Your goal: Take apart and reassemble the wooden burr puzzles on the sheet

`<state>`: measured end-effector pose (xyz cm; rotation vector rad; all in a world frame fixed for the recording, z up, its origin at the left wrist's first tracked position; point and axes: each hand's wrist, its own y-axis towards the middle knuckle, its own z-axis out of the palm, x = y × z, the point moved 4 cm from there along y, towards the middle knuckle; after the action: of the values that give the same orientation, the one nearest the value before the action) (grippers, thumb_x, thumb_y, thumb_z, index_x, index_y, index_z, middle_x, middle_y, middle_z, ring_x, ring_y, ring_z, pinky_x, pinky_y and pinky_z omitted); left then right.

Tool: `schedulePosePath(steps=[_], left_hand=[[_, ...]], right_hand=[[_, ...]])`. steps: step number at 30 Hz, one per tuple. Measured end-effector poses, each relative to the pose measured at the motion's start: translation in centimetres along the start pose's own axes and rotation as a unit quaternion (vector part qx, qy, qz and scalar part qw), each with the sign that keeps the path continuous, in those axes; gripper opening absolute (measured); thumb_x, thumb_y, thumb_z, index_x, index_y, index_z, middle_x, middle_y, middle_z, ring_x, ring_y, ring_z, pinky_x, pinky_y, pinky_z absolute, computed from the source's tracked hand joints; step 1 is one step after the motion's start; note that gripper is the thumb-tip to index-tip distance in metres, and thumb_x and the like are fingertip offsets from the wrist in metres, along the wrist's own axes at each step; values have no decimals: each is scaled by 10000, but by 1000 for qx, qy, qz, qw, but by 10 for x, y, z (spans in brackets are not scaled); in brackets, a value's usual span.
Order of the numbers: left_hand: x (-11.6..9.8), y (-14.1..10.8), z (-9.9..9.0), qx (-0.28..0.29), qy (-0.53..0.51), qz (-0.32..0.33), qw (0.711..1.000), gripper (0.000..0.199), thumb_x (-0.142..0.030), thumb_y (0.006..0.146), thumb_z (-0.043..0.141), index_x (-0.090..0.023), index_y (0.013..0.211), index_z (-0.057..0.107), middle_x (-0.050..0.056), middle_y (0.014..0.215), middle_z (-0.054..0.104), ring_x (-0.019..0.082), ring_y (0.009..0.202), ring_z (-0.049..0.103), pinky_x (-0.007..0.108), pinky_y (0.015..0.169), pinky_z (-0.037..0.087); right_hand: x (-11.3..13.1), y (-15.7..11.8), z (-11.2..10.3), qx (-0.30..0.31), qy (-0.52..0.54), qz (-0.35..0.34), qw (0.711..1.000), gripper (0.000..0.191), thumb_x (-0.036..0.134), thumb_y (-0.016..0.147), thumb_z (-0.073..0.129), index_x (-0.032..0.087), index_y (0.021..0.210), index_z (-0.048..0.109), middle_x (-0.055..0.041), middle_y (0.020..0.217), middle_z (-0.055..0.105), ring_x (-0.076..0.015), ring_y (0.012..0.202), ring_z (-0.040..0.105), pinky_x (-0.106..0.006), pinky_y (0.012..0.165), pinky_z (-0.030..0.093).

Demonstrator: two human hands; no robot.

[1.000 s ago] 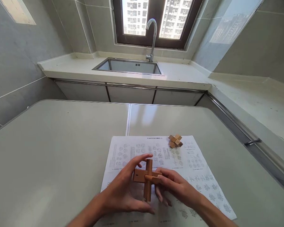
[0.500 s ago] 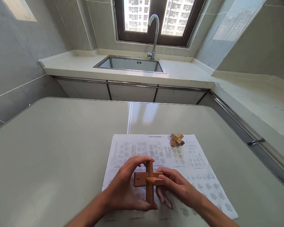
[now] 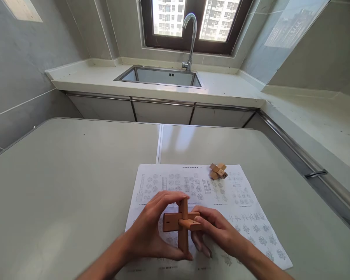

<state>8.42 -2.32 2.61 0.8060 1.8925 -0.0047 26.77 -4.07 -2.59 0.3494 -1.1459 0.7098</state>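
Observation:
A reddish-brown wooden interlocking puzzle (image 3: 183,240), made of crossed bars, is held up over a printed sheet (image 3: 163,171). My left hand (image 3: 147,233) grips its upright bar top and bottom, between fingers and thumb. The flat crossbar reaches left into the gap of that hand. My right hand (image 3: 218,229) pinches the right-hand ends of the bars between thumb and index finger, its other fingers curled below. Part of the bars' right side is hidden by my right fingers. A second, lighter wooden burr puzzle (image 3: 218,171) lies assembled at the sheet's top right.
The sheet with its small diagrams lies on a pale table (image 3: 76,186) with a seam down the middle. Beyond the table edge, a counter (image 3: 221,83) holds a sink (image 3: 163,77) and a tap (image 3: 190,42) under a window. Another ledge (image 3: 317,120) runs along the right.
The held puzzle has tilted and turned slightly, its flat crossbar shifting a little left. Both hands keep their hold. The lighter puzzle stays where it was.

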Motion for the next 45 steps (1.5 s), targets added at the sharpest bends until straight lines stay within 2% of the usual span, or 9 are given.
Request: schedulePosePath(steps=[4,6,11,16,21,25,31,40,45], left_hand=[[0,0,-1,-21,-8,-11,1000,1111,-210,455,1028,-327,1412,476,37,1233,663,254,1098,647,381,974,557],[1,0,-2,-31,-13,-16,999,1092,-184,465,1014,-314,1409,479,36,1211,651,240,1068,638,370,950,561],[2,2,0,-33,0,-16,999,1001,-210,523,985,-290,1387,484,40,1177,621,230,1032,630,355,889,567],[7,0,6,-8,22,-26,999,993,-253,515,983,-291,1365,470,37,1164,613,231,1001,638,352,846,566],[11,-2,12,-2,31,-34,999,966,-292,534,980,-289,1343,452,31,1118,610,227,958,628,364,826,556],[10,-2,14,-13,40,-24,999,964,-314,550,977,-284,1347,436,31,1106,613,222,945,634,356,812,559],[6,0,7,-17,95,-6,995,959,-361,546,978,-283,1340,445,40,1109,664,254,988,664,394,869,563],[8,-1,1,-27,117,32,992,977,-356,593,949,-282,1423,440,79,1212,694,281,1080,698,423,945,576],[7,-1,-1,-47,146,56,987,930,-323,691,908,-263,1480,418,113,1272,688,290,1137,696,426,971,587]], right_hand=[[1,0,-1,-16,-25,6,1000,357,519,1089,496,181,1009,578,10,623,642,-109,438,549,-217,460,439],[7,0,-3,-62,-114,-39,991,351,532,1077,513,192,1070,600,-39,772,707,-150,595,644,-258,564,518],[26,-9,-1,-179,-372,-244,878,374,539,1039,571,239,1258,610,-114,1144,666,-245,1009,650,-380,840,572],[32,-13,5,-202,-475,-323,794,198,114,1002,622,237,1156,638,-57,962,652,-200,859,649,-326,733,564],[36,-15,9,-220,-509,-336,762,221,43,966,627,215,1104,641,-40,839,662,-190,725,609,-311,622,513],[35,-16,10,-225,-513,-329,760,230,33,965,625,213,1109,629,-44,843,670,-190,722,596,-318,624,512],[35,-14,10,-183,-476,-311,802,221,42,984,588,214,1117,630,-49,876,669,-182,752,630,-306,651,553],[38,-14,14,-164,-454,-343,805,310,28,959,640,257,1168,629,-40,925,716,-187,822,700,-307,705,598],[32,-12,9,-195,-468,-294,810,363,132,924,671,267,1247,577,-78,1085,660,-224,924,681,-366,759,619]])
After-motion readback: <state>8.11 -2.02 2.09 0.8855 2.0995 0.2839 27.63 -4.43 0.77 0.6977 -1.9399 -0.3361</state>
